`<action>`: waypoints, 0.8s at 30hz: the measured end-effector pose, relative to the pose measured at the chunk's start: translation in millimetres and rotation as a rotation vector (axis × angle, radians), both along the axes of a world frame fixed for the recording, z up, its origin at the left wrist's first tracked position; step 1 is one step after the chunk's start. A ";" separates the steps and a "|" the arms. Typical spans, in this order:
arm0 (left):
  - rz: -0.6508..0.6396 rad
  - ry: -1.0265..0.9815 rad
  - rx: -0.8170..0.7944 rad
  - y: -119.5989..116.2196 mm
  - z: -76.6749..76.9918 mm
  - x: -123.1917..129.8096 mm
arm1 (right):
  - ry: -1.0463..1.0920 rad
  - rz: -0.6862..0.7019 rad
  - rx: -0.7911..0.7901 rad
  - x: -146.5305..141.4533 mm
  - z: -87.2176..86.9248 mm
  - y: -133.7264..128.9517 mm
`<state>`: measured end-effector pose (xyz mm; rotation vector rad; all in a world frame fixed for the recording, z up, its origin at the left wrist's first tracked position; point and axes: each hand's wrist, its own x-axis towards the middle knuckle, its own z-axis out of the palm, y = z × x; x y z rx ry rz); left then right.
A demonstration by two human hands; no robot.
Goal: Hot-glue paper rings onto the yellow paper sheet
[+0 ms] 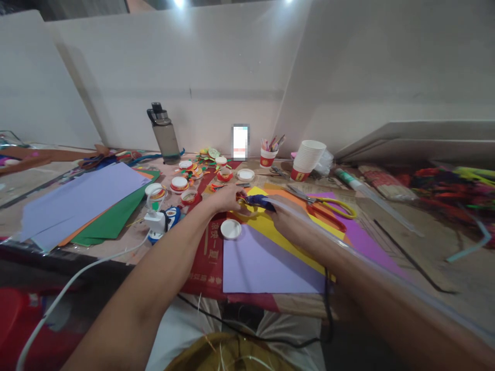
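Right hand (285, 215) grips dark blue tool (262, 202) over yellow paper (266, 230); long axis roughly left-right, far end toward left hand (232, 199), just beside. Left fingers curled; can't tell what they grip.

Right fingers (279, 210) holding a dark blue object (261, 201), left fingers (240, 192) close, yellow paper (258, 222) below, scissors (310, 200) nearby

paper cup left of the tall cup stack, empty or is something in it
Not empty: several thin, pen-like items stick up out of the paper cup; its lower inside is hidden.
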<state>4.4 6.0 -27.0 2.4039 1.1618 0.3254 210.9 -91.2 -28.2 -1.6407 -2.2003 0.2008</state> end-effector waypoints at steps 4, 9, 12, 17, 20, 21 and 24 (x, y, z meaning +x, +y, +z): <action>0.004 0.033 0.009 -0.5 2.1 -0.9 | -0.035 -0.086 -0.030 2.7 11.0 -8.4; 0.004 0.021 -0.010 -0.3 2.3 -0.9 | -0.043 -0.102 -0.045 1.6 13.3 -10.9; 0.005 0.000 -0.012 -0.6 2.1 -0.4 | -0.026 -0.062 -0.037 1.5 4.7 -5.2; 0.000 -0.002 -0.037 1.3 0.1 -1.4 | -0.047 -0.007 0.043 9.6 -2.6 -1.2; -0.004 -0.005 -0.054 2.3 -0.1 -2.3 | -0.075 -0.021 0.030 12.4 2.1 -4.6; -0.007 -0.003 -0.049 2.1 0.3 -2.3 | -0.080 -0.035 0.010 11.8 4.3 -6.0; -0.007 0.014 -0.023 0.4 2.3 -1.4 | -0.079 -0.092 -0.048 6.1 8.7 -8.3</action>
